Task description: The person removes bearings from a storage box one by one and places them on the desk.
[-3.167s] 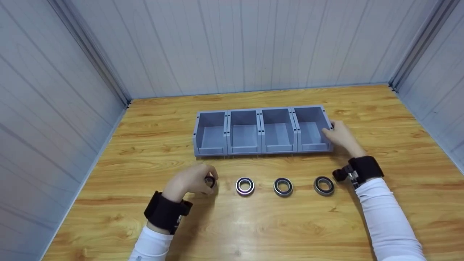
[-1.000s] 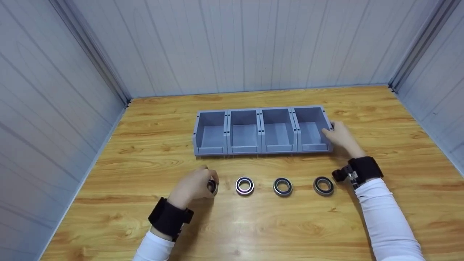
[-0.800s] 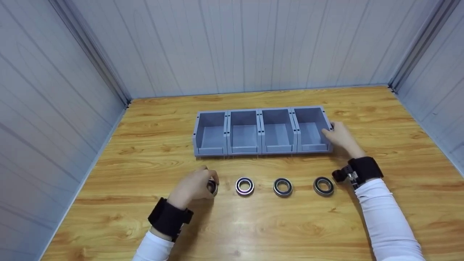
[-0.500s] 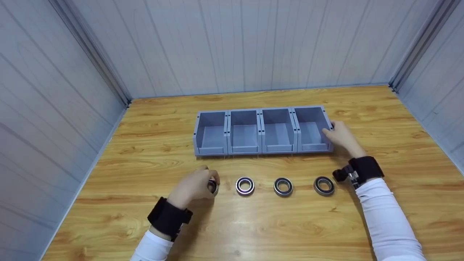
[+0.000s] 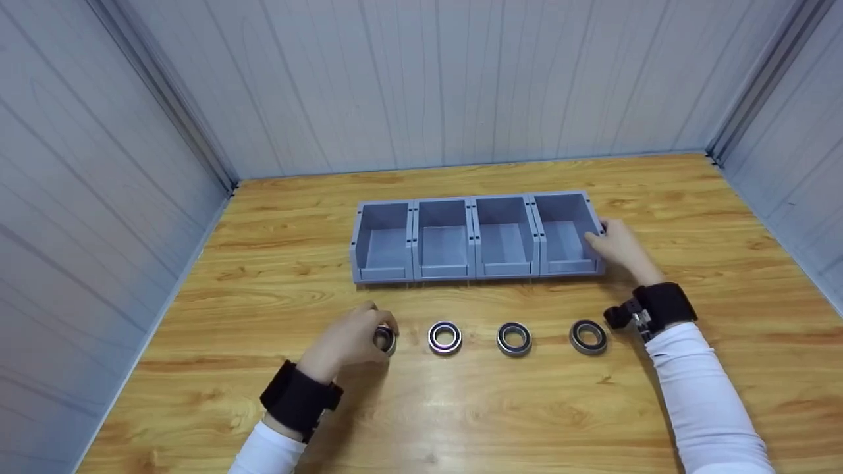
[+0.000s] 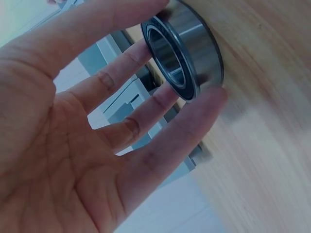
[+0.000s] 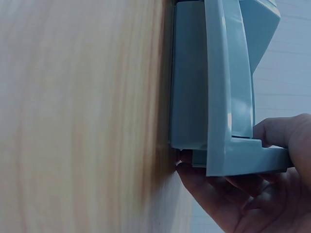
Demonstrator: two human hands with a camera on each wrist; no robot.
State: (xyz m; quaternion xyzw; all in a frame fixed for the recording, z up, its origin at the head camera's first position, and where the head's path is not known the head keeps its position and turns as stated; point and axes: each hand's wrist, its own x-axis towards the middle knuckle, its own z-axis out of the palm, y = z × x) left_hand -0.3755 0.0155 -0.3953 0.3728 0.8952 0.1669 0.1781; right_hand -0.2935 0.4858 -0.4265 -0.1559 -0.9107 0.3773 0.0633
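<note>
My left hand (image 5: 351, 337) pinches the leftmost ball bearing (image 5: 384, 340) by its outer rim, thumb on one side and a fingertip on the other. The left wrist view shows that bearing (image 6: 187, 48) with its dark seal and steel ring, near the wood surface; whether it touches the table I cannot tell. My right hand (image 5: 619, 247) grips the outer side wall of the rightmost grey storage bin (image 5: 571, 268). In the right wrist view the thumb lies over the wall of the bin (image 7: 218, 97) and the other fingers are outside and below it.
Three more bearings lie flat in a row: one with a bright rim (image 5: 445, 338), a middle one (image 5: 514, 340) and a right one (image 5: 588, 338). Behind them several joined bins (image 5: 443, 271) stand on the wooden table (image 5: 500, 408). Pale panels (image 5: 461, 85) enclose the back and sides.
Since the oldest frame my left hand has turned and shifted slightly around the leftmost bearing, showing more of its ring. My right hand, the bins and the other bearings stay put.
</note>
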